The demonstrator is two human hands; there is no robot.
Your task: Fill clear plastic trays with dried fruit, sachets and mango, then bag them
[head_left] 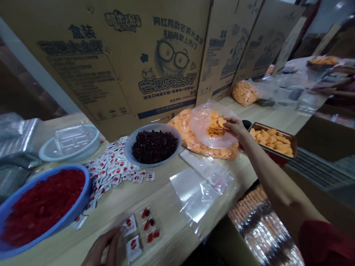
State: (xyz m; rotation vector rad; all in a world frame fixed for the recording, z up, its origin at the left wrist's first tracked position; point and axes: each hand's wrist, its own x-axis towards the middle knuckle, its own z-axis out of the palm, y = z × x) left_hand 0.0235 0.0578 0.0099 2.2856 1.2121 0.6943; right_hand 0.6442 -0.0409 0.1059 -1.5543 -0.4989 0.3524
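My left hand is at the front of the table, its fingers closed on the left edge of a clear plastic tray. Two small white sachets with red prints lie in that tray, alongside several red and dark candies in its right compartments. Reaching far to the right, my right hand has its fingertips pinched on orange candy pieces at the mouth of an open plastic bag. The fingertips are partly hidden among the pieces.
A blue basin of red candies, a heap of sachets and a bowl of dark candies stand behind the tray. Flat clear bags lie mid-table. Right are a box of orange candies and a co-worker's arm.
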